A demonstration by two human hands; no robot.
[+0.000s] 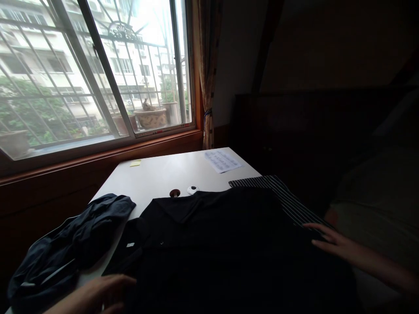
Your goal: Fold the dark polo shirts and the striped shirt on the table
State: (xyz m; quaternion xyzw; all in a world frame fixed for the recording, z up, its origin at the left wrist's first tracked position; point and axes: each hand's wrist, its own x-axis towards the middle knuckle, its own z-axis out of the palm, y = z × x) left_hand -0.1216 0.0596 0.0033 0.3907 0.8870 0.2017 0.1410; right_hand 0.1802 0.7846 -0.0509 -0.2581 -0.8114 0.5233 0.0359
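Observation:
A large black garment [212, 244], with a collar-like fold near its far left corner, lies spread over the near part of the white table. At its right edge my right hand [330, 242] rests with fingers stretched out and apart. My left hand [101, 292] is low at the garment's left edge, its fingers extended toward the cloth; their tips merge with the dark fabric. A small white label [130, 245] shows on dark cloth just beyond that hand. Under the black garment, a striped dark cloth [294, 200] sticks out at the right.
A crumpled navy garment [88, 231] with white piping lies on the left of the white table [160, 170]. Farther back are a printed paper [224, 160], a yellow note [135, 163], a cable hole [175, 192] and a round white cap [193, 190]. A window stands behind.

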